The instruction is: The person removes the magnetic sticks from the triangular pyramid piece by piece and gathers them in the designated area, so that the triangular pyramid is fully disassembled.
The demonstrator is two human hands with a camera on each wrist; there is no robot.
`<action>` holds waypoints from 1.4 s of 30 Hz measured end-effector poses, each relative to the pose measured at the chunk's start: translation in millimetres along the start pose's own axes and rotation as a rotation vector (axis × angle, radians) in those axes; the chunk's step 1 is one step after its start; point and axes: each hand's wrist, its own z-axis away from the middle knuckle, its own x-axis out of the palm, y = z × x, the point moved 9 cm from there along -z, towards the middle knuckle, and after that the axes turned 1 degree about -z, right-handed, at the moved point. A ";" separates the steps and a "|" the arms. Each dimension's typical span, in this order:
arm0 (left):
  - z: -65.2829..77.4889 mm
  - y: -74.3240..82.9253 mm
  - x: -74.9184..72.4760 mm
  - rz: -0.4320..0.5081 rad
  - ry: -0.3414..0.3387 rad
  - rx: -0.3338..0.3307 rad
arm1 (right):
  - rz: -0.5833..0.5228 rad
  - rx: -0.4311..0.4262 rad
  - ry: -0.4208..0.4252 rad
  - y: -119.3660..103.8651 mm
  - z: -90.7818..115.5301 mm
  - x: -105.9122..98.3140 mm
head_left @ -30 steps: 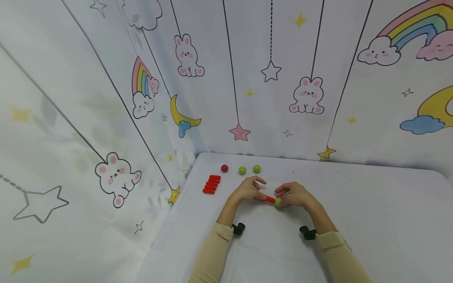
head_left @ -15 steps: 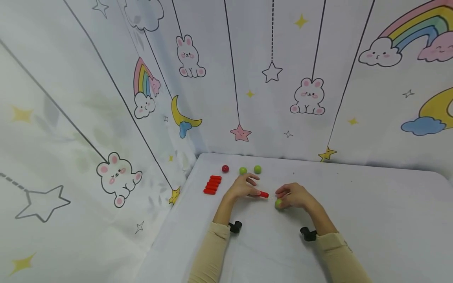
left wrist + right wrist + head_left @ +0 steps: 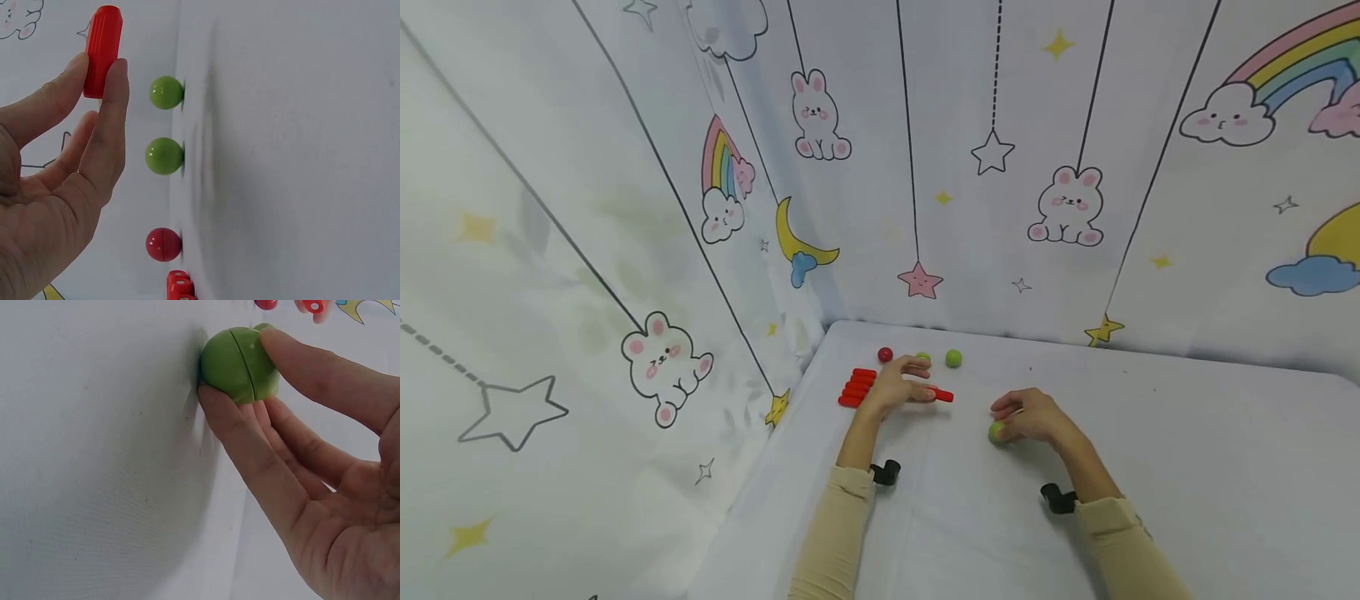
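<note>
My left hand [image 3: 897,390] pinches a short red ribbed plastic stick [image 3: 104,50] between thumb and forefinger, raised over the table in the left wrist view. My right hand [image 3: 1036,415] holds a green ball [image 3: 232,367] low at the tabletop, thumb on one side and fingers on the other. A seam line runs round this ball, and part of it is hidden by the thumb. Two more green balls, one [image 3: 953,357] in plain sight and one [image 3: 923,357] partly behind the left hand, sit farther back beside a red ball [image 3: 885,354].
Several similar red sticks [image 3: 856,390] lie in a row at the left of the white table [image 3: 1187,467], partly behind the left hand. A white curtain [image 3: 970,250] printed with rabbits, stars and rainbows stands along the table's back and left sides.
My left hand has drawn the red stick away from the green ball, going left and toward the back. My right hand has kept its hold on the ball, nearly in place.
</note>
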 end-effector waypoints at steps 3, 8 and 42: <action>4.1 2.2 -6.4 -0.006 -0.006 0.003 | -0.007 0.001 0.011 1.0 0.1 0.1; 15.6 2.1 -23.3 -0.037 0.027 -0.013 | -0.019 -0.018 0.014 -0.4 -1.0 1.8; 73.6 -32.0 -148.0 -0.239 0.256 -0.143 | 0.038 -0.008 0.040 3.1 -2.3 0.0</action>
